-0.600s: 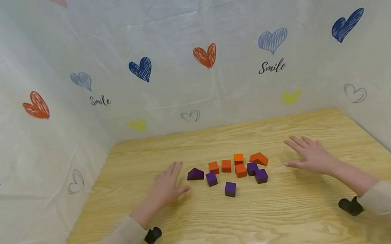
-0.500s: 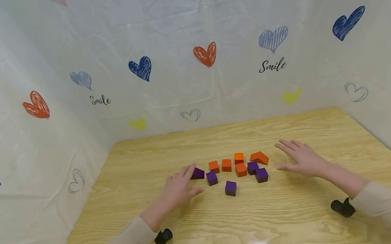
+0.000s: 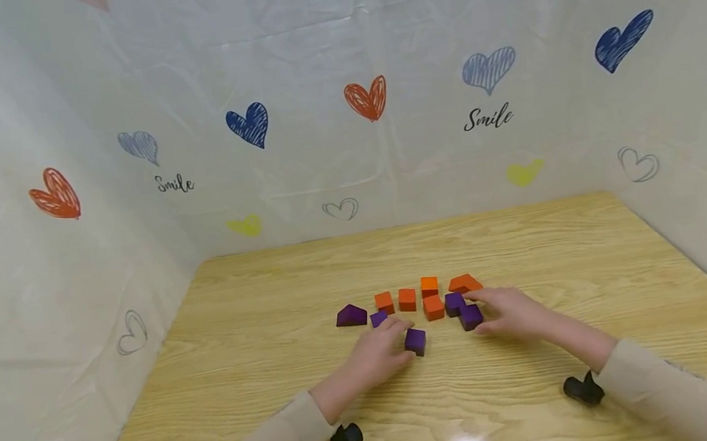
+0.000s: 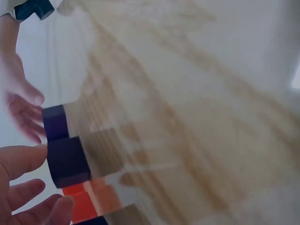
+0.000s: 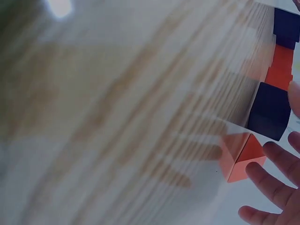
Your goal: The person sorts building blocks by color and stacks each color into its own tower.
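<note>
A plain purple cube [image 3: 416,342], equal-edged and so without a long axis, is set on the wood-grained tabletop [image 3: 484,397], one face directed roughly toward the viewer. It is flanked by the left hand [image 3: 376,356], a second purple cube [image 3: 471,318] by the right hand [image 3: 512,313]; thumb and fingers are parted in both, contact being unclear.

And it's a glossy wood-grain table [image 3: 250,301] along the bottom, smooth matt purple blocks [image 3: 416,342] and orange blocks [image 3: 433,307] mid-frame, shiny creased plastic-looking sheeting [image 3: 292,57] up top!
</note>
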`<state>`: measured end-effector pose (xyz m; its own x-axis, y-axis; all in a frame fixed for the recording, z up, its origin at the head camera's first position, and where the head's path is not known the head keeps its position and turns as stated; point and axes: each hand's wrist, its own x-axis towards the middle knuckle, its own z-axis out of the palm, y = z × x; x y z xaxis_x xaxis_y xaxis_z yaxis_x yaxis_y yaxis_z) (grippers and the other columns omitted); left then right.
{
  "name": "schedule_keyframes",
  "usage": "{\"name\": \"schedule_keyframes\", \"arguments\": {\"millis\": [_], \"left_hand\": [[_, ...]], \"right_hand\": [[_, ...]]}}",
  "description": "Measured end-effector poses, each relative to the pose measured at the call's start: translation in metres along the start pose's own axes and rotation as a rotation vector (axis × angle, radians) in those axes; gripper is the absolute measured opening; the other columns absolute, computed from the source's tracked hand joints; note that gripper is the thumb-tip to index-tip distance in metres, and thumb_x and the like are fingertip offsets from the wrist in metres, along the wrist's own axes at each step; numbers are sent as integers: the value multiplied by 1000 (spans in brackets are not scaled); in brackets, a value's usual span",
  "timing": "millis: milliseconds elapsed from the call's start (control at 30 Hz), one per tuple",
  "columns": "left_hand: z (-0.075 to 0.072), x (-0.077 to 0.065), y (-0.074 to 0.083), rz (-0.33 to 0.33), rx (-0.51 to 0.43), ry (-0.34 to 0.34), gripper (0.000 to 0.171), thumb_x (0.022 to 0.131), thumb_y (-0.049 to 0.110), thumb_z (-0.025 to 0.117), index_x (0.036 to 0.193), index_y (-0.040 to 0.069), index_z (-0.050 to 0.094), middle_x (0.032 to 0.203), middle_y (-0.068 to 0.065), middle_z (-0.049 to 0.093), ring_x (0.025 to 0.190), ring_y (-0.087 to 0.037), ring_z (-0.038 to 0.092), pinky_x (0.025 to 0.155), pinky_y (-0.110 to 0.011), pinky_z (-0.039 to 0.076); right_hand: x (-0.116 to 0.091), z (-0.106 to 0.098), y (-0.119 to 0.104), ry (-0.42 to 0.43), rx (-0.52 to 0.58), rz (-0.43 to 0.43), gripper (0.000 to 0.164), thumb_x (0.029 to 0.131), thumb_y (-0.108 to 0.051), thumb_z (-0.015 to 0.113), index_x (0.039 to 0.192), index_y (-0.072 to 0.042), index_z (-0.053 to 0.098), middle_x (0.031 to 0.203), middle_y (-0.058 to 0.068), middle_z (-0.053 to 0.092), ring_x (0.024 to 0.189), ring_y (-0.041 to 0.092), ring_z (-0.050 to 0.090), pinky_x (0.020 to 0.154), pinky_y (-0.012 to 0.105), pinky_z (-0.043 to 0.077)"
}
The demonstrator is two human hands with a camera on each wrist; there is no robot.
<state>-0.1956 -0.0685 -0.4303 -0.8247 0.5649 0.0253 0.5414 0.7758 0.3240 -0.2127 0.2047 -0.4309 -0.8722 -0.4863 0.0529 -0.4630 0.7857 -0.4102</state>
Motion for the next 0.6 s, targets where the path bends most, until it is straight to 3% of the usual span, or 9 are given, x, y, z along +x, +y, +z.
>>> {"name": "schedule_keyframes", "arguments": {"millis": [267,600], "left_hand": [[3,2,6,-35,-18,41,34,85,25,66,115,10,61,111,-3,61,97,-15,60,78,-29,50],[5,9,7,-103,-17,22,32,83,30,68,109,11,65,104,-1,65,91,-12,62,73,-26,50]], "right_hand": [[-1,-1,-2,6,66,43,44,80,-15,70,119,1,57,113,19,61,97,31,60,78,41,50],[2,2,-1,9,50,48,31,80,-10,69,109,0,63,100,14,66,87,26,62,71,36,51]]}}
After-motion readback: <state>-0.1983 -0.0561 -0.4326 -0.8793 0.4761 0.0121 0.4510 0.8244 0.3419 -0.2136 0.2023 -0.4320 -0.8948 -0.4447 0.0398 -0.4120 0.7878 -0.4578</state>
